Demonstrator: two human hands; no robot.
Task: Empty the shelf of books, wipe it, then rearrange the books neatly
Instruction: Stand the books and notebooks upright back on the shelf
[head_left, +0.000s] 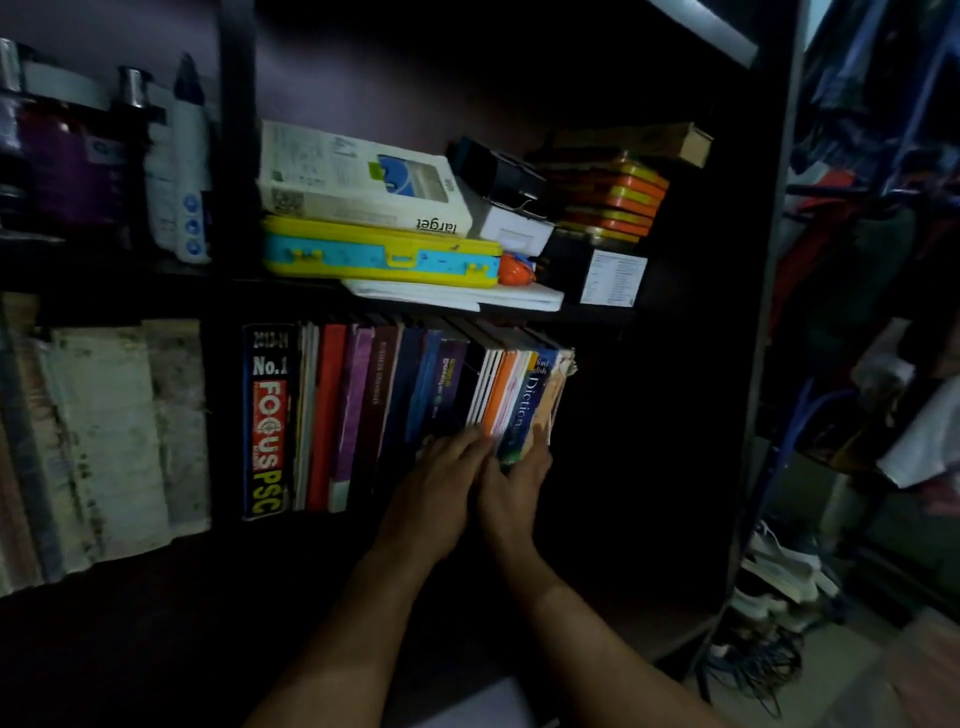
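Dark shelf unit (763, 322), dim light. Lower bay: row of upright books (395, 410), Focus PSC volume (267, 421) at left end, blue dictionary (524, 410) at right end, bay dark beyond it. Shelf above: white box (358, 182) on yellow-blue case (382, 257), orange tins (613, 200). Left hand (441, 478) fingers straight, flat against spines. Right hand (511, 480) curled round the dictionary's lower end.
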